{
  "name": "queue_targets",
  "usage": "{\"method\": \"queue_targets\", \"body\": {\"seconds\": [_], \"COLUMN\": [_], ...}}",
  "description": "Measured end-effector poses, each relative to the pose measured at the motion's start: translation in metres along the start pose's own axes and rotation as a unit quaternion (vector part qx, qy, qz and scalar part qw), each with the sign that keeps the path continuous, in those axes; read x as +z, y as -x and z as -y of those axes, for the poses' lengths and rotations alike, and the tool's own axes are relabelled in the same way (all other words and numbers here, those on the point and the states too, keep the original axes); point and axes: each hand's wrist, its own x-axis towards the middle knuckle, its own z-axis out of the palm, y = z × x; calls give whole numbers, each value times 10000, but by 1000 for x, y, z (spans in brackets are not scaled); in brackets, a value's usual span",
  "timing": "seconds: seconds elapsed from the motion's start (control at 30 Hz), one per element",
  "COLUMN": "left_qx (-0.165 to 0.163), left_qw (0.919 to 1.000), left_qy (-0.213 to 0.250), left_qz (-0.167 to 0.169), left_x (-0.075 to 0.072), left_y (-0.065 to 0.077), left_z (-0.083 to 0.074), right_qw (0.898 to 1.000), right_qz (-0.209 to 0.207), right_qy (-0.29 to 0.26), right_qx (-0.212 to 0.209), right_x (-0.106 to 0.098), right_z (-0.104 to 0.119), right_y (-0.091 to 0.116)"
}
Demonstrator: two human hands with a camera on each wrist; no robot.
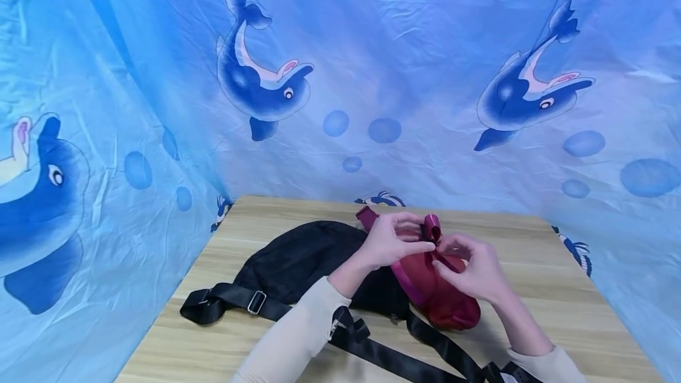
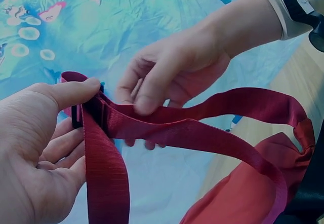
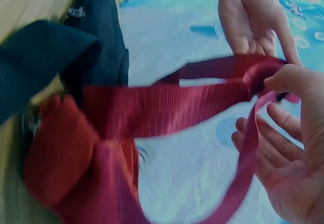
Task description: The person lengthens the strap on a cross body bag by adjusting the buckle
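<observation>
A red bag lies on the right half of the wooden table, and its dark red strap is raised in both hands. My left hand pinches the strap at a black slider buckle, thumb on top. Close on its right, my right hand pinches the strap between thumb and fingers. In the right wrist view the strap runs from the bag up to the hands, and a loop of it hangs down. Beside the red bag, partly under my left arm, lies a black bag.
A black strap with a metal buckle runs along the table's front, passing under the left forearm. Blue cloth printed with dolphins hangs behind and at both sides of the wooden table.
</observation>
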Motion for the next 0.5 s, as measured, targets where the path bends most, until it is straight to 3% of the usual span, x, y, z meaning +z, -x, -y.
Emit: {"method": "queue_targets", "body": {"seconds": [0.23, 0.4, 0.5], "left_qx": [75, 145, 137], "left_qw": [9999, 9995, 9997], "left_qy": [-76, -16, -22], "left_qz": [21, -279, -217], "left_x": [-5, -10, -8], "left_y": [-2, -1, 0], "left_z": [-2, -4, -2], "right_qw": [9998, 9979, 9946], "right_qz": [11, 298, 615], "right_qy": [-60, 495, 782], "right_qx": [-171, -287, -296], "right_x": [0, -12, -19], "right_z": [-2, -10, -9], "right_y": [-5, 2, 3]}}
